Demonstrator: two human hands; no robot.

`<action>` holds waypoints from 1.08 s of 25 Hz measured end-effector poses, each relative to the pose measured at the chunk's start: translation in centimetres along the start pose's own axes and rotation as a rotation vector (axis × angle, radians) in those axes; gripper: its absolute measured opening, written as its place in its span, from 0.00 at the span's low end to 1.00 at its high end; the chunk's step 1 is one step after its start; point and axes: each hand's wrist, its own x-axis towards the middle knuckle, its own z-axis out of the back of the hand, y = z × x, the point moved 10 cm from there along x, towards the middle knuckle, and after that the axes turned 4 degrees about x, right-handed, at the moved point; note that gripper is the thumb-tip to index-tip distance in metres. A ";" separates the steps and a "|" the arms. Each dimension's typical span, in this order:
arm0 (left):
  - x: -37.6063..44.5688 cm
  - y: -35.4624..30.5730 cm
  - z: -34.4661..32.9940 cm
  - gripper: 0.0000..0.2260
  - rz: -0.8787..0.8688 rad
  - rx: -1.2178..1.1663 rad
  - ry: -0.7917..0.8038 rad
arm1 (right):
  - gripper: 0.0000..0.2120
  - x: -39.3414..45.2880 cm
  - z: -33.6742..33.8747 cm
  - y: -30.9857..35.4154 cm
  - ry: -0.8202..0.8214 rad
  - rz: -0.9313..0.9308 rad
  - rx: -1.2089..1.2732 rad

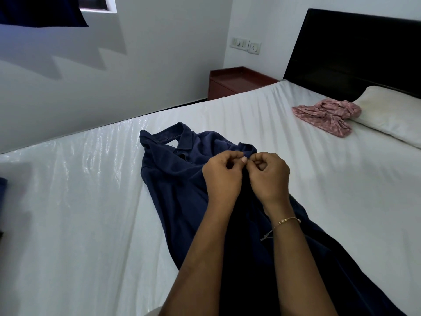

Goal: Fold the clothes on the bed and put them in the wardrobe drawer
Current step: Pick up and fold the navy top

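A navy blue polo shirt (pixel 180 179) lies on the white bed (pixel 91 201), its collar toward the far side and its body running toward me. My left hand (pixel 222 176) and my right hand (pixel 270 175) sit close together over the shirt near one sleeve. Both pinch the same bit of navy fabric between thumb and curled fingers. A crumpled pink patterned garment (pixel 325 116) lies farther up the bed, beside the pillow (pixel 391 115).
A dark headboard (pixel 355 49) stands behind the pillow. A red-brown bedside table (pixel 237 82) stands in the corner by the wall. A wall socket panel (pixel 246 45) is above it. Dark blue cloth (pixel 3 190) shows at the left edge.
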 end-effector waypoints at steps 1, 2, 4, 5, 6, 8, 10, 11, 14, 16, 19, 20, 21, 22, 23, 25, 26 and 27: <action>0.0 -0.7 0.1 0.05 -0.068 0.093 -0.009 | 0.02 -0.1 -0.1 -0.3 -0.008 -0.021 0.012; -0.1 -1.4 0.0 0.05 -0.134 0.178 -0.005 | 0.02 -0.1 -0.2 -0.5 -0.012 -0.039 0.017; 0.0 -2.1 -0.4 0.07 -0.230 0.283 0.039 | 0.03 -0.2 -0.3 -0.7 0.000 -0.053 -0.001; 0.0 -2.3 -0.5 0.07 -0.267 0.310 0.054 | 0.03 -0.1 -0.4 -0.6 0.012 -0.045 -0.016; -0.2 -2.7 -0.5 0.07 -0.299 0.323 0.048 | 0.03 -0.1 -0.4 -0.4 0.030 -0.027 -0.033; -0.6 -3.4 -0.1 0.07 -0.326 0.324 -0.001 | 0.03 0.0 -0.7 0.2 0.067 0.007 -0.057; -0.5 -2.9 0.3 0.11 -0.247 0.250 -0.025 | 0.04 0.1 -0.8 0.3 0.077 0.005 -0.039; -0.3 -2.2 0.4 0.13 -0.169 0.172 -0.023 | 0.05 0.1 -0.9 0.2 0.075 -0.010 -0.007; 0.1 0.9 0.2 0.15 0.150 -0.172 0.038 | 0.07 0.0 -1.7 -0.8 0.121 -0.101 0.170; 0.0 2.2 -0.7 0.14 0.323 -0.350 0.115 | 0.07 0.1 -2.1 -1.0 0.163 -0.135 0.253; 0.0 2.6 -1.0 0.09 0.399 -0.543 0.112 | 0.05 0.2 -1.4 -0.1 0.178 -0.034 0.228; 0.1 2.5 -0.8 0.09 0.404 -0.619 0.097 | 0.06 0.1 -1.2 0.3 0.196 0.018 0.198; 0.2 2.4 -0.7 0.10 0.411 -0.680 0.082 | 0.08 -0.1 -1.1 0.5 0.219 0.060 0.172; 0.2 2.3 -0.5 0.11 0.419 -0.725 0.069 | 0.10 -0.3 -1.1 0.5 0.243 0.087 0.152; 0.3 2.2 -0.3 0.12 0.427 -0.761 0.057 | 0.12 -0.6 -1.1 0.5 0.275 0.100 0.139; 0.2 1.8 -0.1 0.11 0.422 -0.829 0.048 | 0.13 -1.2 -1.9 0.2 0.396 0.089 0.151; 0.2 1.5 0.0 0.11 0.411 -0.859 0.050 | 0.14 -1.7 -2.5 0.1 0.464 0.077 0.174; 0.3 1.2 0.1 0.11 0.399 -0.878 0.059 | 0.14 -2.0 -3.0 0.1 0.498 0.073 0.193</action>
